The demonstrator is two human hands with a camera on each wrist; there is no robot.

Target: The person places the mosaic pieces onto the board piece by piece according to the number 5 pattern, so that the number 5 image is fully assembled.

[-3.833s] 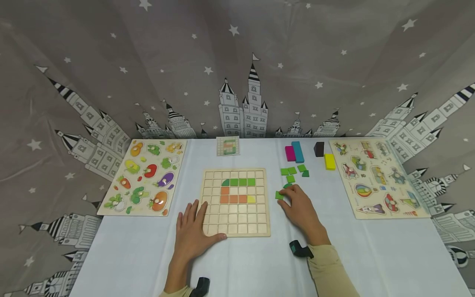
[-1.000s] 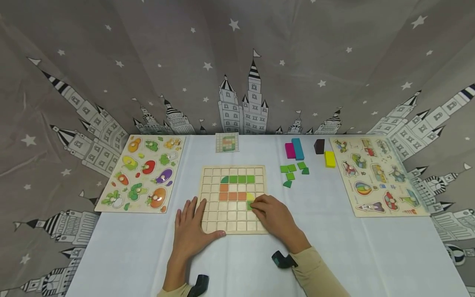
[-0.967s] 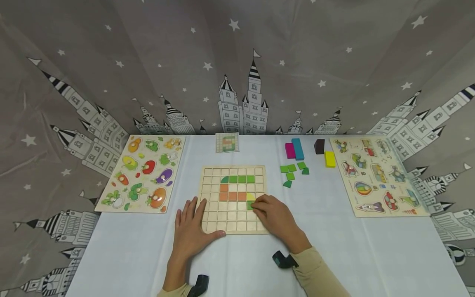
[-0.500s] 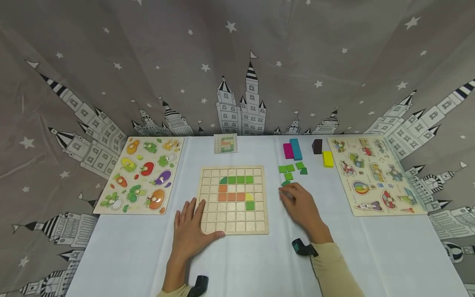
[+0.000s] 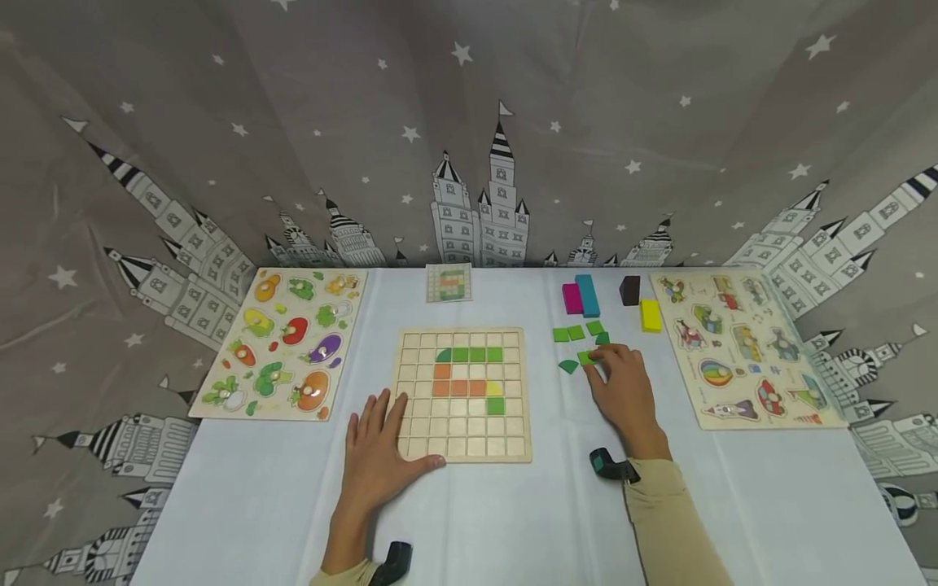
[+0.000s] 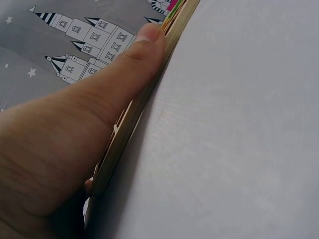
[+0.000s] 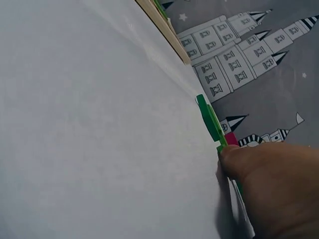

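Note:
The wooden grid board (image 5: 447,439) bears a green row, several orange tiles (image 5: 459,388), a yellow tile (image 5: 494,389) and a green square (image 5: 495,405) below the yellow. My left hand (image 5: 383,452) rests at its lower left corner, fingers spread over the left edge; the thumb (image 6: 134,59) lies along the near edge in the left wrist view. Right of the board, my right hand (image 5: 623,391) pinches a green square tile (image 5: 585,358) between thumb and fingers. Beside it lie a dark green quarter-round tile (image 5: 567,366) and several light green squares (image 5: 576,332).
A small pattern card (image 5: 449,283) lies behind the board. Magenta (image 5: 572,299), blue (image 5: 587,295), black (image 5: 629,290) and yellow (image 5: 650,316) blocks are at the back right. A vegetable puzzle (image 5: 282,350) flanks the left, a vehicle puzzle (image 5: 747,358) the right.
My right hand has set a green square below the yellow tile, let go, and moved back right to the loose tiles, where it now pinches another green square. The left hand has stayed put.

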